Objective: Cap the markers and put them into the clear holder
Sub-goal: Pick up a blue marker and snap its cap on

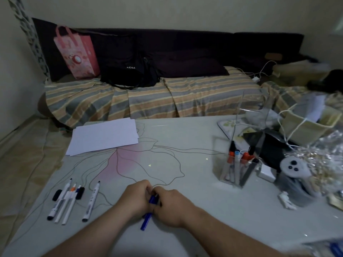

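Table (185,210): pale top with a drawn flower outline and a pink patch, takes up most of the view. Behind it, a sofa (148,101) under a striped cover, with a black bag (130,71) and a pink bag (76,52) on it.

Far left of the table: stack of white paper (104,136). Right edge: clutter of a cream basket (306,127), crinkled foil (319,164) and a white controller (293,167).

Clear holder (235,164) stands at right, well apart from my hands, nothing between. Several capped markers stand inside, orange and blue caps visible.

Near left: four uncapped markers (68,201) lie side by side, two loose black caps (57,195) among them.

My left hand (137,197) and right hand (172,206) meet at the near centre, touching, fingers of both curled round the blue marker (147,219). Its lower end sticks out below my grip, toward me. The far end is hidden in my fingers; cannot tell whether the cap is on.
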Available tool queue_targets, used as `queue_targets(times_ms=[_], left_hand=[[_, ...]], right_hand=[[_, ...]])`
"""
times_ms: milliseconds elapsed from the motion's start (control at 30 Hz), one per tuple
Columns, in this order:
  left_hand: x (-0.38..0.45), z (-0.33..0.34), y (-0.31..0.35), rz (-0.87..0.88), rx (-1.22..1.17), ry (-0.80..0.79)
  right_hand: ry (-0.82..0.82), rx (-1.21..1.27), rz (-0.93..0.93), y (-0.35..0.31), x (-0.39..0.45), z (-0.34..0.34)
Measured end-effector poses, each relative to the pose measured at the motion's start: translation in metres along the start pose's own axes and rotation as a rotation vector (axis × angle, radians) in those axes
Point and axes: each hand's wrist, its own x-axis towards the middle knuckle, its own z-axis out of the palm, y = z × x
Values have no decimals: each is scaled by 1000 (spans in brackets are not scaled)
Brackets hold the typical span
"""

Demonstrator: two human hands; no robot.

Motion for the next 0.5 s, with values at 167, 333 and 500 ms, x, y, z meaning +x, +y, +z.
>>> queue_targets(times_ms=[167,333,500], left_hand=[[0,-12,-4,-11,-100,-105],[0,-21,-6,8,-197,-100],[-8,-31,9,70,-291,32]], right_hand=[[30,-14,45,2,-3,3],[186,-186,13,8,-4,7],[351,-128,1,24,-3,-18]])
